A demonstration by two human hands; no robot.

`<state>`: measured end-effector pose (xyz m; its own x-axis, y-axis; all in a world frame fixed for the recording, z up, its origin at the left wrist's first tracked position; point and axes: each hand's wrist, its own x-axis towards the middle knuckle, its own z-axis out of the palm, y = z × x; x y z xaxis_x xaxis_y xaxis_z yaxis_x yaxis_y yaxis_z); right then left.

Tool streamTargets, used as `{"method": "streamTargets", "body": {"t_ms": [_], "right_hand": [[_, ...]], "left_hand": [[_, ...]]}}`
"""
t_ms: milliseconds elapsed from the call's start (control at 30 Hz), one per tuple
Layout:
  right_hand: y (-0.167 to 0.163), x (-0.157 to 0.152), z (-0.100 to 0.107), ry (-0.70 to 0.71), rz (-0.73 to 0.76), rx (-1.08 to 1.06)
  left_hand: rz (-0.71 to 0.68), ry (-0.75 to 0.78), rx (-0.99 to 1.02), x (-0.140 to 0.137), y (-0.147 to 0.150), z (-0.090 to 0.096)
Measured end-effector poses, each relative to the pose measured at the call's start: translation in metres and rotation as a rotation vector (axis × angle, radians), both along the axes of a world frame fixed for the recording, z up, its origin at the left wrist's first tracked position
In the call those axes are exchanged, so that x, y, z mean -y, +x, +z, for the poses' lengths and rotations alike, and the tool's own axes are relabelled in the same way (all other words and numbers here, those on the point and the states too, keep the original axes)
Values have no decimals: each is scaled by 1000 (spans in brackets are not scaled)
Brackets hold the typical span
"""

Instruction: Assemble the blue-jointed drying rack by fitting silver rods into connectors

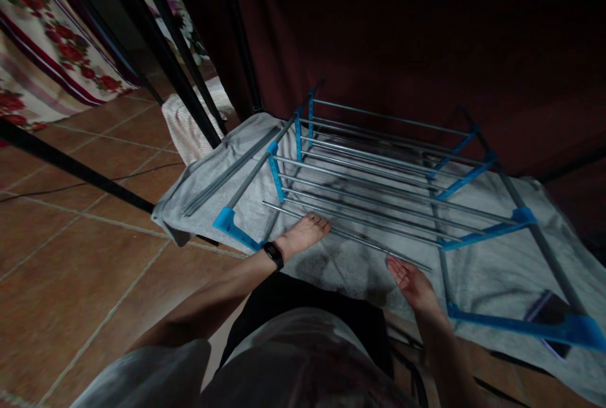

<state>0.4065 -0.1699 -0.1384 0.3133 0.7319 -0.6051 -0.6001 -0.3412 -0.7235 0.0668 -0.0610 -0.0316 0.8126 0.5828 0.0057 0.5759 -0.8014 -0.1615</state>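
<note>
A loose thin metal rod (360, 240) lies across in front of me, low over the grey cloth. My left hand (307, 232), with a black band on its wrist, is closed over this rod left of its middle. Under the rod's right part, my right hand (411, 280) is palm up, fingers stretched out and their tips at or just beside the rod; I cannot tell whether they touch. Behind both hands stands a partly built rack of grey tubes with several cross rods (369, 171) and blue plastic connectors (277, 171).
Several loose tubes (231, 171) lie on the grey cloth (331, 269) left of the rack. A dark flat object (552, 316) is at the right, beside a blue corner piece (568, 332). Black frame bars (76, 165) and a tiled floor (95, 256) are at left.
</note>
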Motion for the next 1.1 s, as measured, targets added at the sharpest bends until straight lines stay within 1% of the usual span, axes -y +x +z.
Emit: {"method": "streamTargets", "body": {"t_ms": [67, 100, 167, 233, 300, 367, 433, 567, 667, 800, 967, 1100], "right_hand": [[-6, 6, 4, 25, 113, 120], [-10, 9, 6, 47, 149, 251], [-19, 13, 13, 124, 183, 644], [-28, 14, 20, 248, 234, 1081], [-37, 11, 27, 380, 336, 1396], [-44, 6, 31, 472, 437, 1575], [-50, 0, 33, 528, 516, 1701], [-52, -8, 35, 593, 669, 1873], [-47, -13, 35, 607, 731, 1918], [-35, -18, 32, 637, 720, 1898], [-18, -18, 26, 635, 709, 1895], [-17, -21, 21, 642, 695, 1884]], "left_hand": [[-1, 7, 7, 0, 1, 0], [-1, 10, 9, 1, 1, -1], [1, 8, 20, 2, 2, -2], [6, -9, 50, 4, 3, -2], [17, -30, 84, 6, 6, 0], [33, -49, 105, 8, 9, 4], [42, -67, 110, 12, 13, 11], [20, -64, 104, 22, 20, 22], [0, -47, 111, 27, 22, 26], [21, -42, 109, 23, 14, 26], [134, -15, 64, 12, -11, 26], [185, -13, 60, 12, -20, 26]]}}
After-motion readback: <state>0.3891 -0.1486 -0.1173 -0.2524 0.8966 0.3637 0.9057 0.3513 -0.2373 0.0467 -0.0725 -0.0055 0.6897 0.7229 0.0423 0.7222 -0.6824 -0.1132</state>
